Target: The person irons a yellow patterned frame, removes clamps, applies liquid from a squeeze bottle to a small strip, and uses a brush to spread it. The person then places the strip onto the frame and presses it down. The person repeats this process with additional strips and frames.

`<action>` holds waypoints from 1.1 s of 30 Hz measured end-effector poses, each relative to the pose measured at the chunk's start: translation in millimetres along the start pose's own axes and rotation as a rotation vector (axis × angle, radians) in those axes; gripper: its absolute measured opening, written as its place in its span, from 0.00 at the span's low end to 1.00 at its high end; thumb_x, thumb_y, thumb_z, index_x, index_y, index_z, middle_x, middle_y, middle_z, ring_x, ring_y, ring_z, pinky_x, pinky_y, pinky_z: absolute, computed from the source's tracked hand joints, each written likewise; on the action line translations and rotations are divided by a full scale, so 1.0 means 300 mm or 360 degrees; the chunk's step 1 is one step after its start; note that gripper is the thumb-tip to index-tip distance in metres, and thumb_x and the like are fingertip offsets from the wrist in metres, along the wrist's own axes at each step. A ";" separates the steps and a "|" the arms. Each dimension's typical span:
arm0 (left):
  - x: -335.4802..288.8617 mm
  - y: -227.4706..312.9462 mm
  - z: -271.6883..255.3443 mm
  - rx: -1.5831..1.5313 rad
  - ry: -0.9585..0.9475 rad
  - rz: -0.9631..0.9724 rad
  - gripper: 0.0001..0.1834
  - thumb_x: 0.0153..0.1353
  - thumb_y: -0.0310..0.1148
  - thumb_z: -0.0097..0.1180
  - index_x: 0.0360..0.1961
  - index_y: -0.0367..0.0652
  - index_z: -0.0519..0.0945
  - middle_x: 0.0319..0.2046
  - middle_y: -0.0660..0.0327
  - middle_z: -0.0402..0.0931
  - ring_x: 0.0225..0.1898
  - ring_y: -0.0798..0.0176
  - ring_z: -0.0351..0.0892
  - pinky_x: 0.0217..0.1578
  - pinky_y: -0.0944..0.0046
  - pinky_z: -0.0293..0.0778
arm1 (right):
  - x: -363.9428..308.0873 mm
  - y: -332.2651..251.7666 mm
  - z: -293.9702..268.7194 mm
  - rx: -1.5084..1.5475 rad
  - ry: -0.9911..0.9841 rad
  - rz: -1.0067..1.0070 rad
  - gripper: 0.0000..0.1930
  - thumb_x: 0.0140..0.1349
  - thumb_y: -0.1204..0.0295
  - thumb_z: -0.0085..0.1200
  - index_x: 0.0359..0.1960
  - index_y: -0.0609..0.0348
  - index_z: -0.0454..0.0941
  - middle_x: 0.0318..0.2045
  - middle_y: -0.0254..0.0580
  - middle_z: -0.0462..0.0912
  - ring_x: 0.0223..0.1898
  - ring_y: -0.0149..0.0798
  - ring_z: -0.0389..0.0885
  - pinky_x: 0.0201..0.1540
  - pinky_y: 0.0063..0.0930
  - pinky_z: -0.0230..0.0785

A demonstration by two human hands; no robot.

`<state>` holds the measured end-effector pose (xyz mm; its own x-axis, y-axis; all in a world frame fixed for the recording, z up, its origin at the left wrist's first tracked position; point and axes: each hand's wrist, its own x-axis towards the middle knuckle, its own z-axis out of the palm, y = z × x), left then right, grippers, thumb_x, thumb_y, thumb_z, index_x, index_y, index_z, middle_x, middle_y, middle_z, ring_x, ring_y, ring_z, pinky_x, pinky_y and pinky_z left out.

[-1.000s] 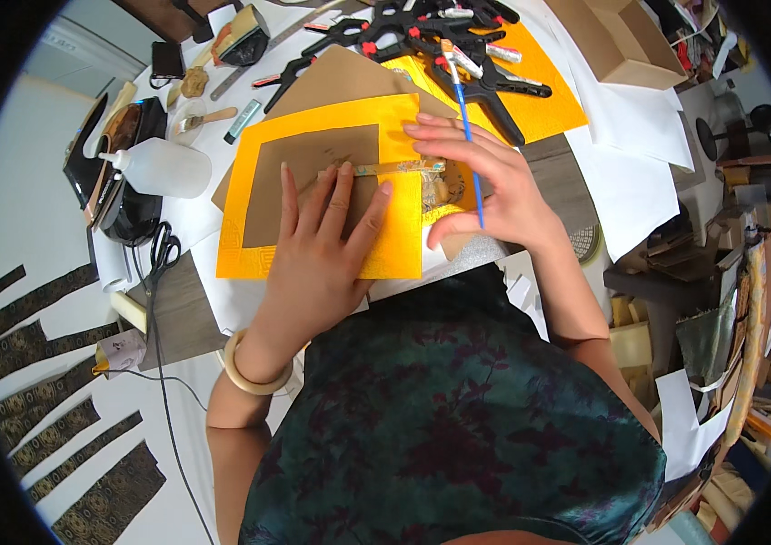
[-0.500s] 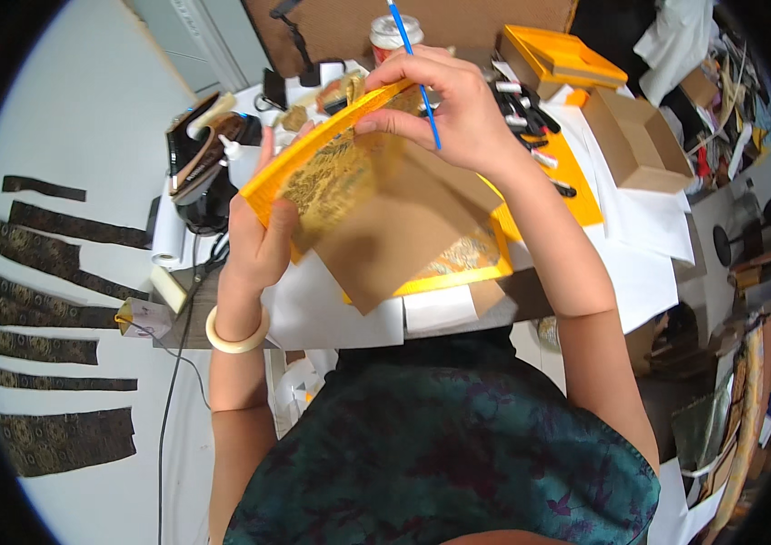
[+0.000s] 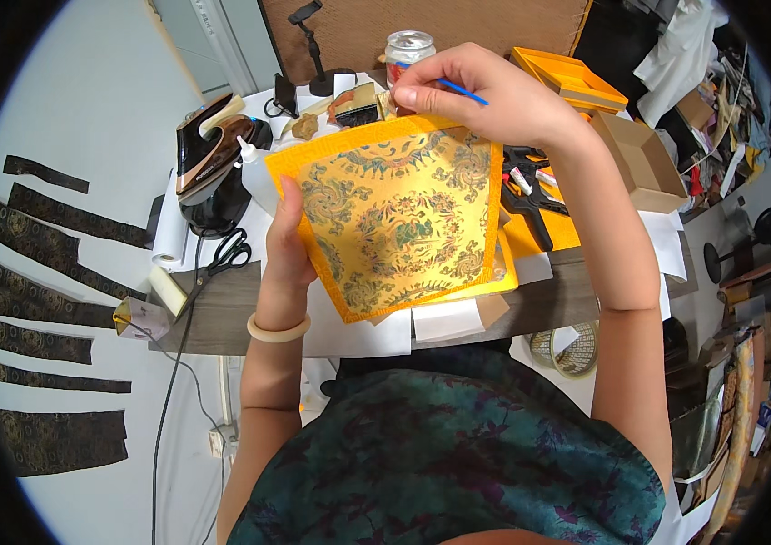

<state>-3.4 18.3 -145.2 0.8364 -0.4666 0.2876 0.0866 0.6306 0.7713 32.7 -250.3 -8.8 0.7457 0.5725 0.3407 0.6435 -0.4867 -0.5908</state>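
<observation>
Left hand (image 3: 287,252) clamped on the left border of the yellow-bordered panel (image 3: 412,222), thumb in front, fingers hidden; panel's tilted up above the table (image 3: 549,309), so I'd grip border only and not flex it. Right hand (image 3: 499,95) closed round the blue brush (image 3: 463,92) by the top edge, can't tell if fingertips also pinch something; best to angle the brush clear of the pattern. Metal-topped can (image 3: 409,54) sits beyond.

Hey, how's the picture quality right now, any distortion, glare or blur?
Head view: black surrounds the rounded fisheye image, and the table's front edge bows slightly; head view: small highlights show on the glossy iron; head view: the yellow patterned panel reads fairly clearly, its finest details soft.
</observation>
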 end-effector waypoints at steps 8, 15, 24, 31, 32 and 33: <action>-0.009 -0.016 0.003 0.0006 0.0018 -0.0039 0.36 0.77 0.58 0.36 0.70 0.37 0.61 0.62 0.47 0.74 0.60 0.52 0.80 0.57 0.52 0.79 | 0.003 -0.018 -0.008 0.0309 -0.0173 0.0195 0.11 0.67 0.64 0.65 0.40 0.60 0.86 0.31 0.29 0.84 0.36 0.21 0.79 0.42 0.19 0.72; -0.020 -0.010 0.014 -0.0065 -0.0033 -0.0049 0.35 0.77 0.57 0.37 0.69 0.37 0.63 0.61 0.48 0.75 0.59 0.53 0.79 0.58 0.53 0.78 | -0.022 -0.062 -0.008 0.0375 -0.0140 0.0207 0.10 0.67 0.66 0.65 0.38 0.61 0.86 0.32 0.30 0.86 0.36 0.21 0.81 0.42 0.19 0.74; -0.025 0.112 0.175 0.1022 -0.0328 0.0483 0.36 0.73 0.49 0.49 0.71 0.30 0.63 0.68 0.44 0.68 0.67 0.47 0.72 0.67 0.46 0.66 | -0.134 -0.161 -0.057 0.0143 0.0261 -0.0300 0.12 0.73 0.68 0.55 0.43 0.64 0.86 0.38 0.38 0.88 0.42 0.26 0.84 0.48 0.21 0.74; -0.064 -0.087 0.208 0.3081 -0.0859 0.1084 0.26 0.64 0.34 0.57 0.64 0.47 0.76 0.67 0.42 0.67 0.73 0.40 0.61 0.71 0.25 0.47 | -0.522 -0.015 0.094 -0.0705 0.1535 -0.0087 0.42 0.78 0.44 0.18 0.35 0.66 0.81 0.53 0.55 0.80 0.56 0.49 0.77 0.60 0.36 0.66; -0.085 -0.164 0.171 0.3183 -0.0859 0.1045 0.25 0.62 0.32 0.55 0.63 0.48 0.78 0.70 0.47 0.65 0.75 0.43 0.58 0.72 0.26 0.42 | -0.594 0.022 0.149 -0.0637 0.1584 0.0072 0.38 0.79 0.46 0.22 0.28 0.66 0.76 0.46 0.55 0.82 0.48 0.46 0.80 0.53 0.34 0.69; -0.111 -0.220 0.153 0.3194 -0.0950 0.0986 0.27 0.62 0.32 0.55 0.64 0.48 0.76 0.71 0.47 0.64 0.76 0.43 0.57 0.72 0.25 0.44 | -0.665 0.059 0.201 -0.0568 0.1626 0.0234 0.36 0.81 0.49 0.26 0.21 0.65 0.71 0.38 0.55 0.84 0.40 0.44 0.83 0.46 0.32 0.73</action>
<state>-61.8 -36.4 -179.6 0.2743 -0.8491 0.4514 -0.9056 -0.3860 -0.1759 -115.1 -333.1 -131.3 0.5043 -0.2450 0.8281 0.4266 -0.7631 -0.4855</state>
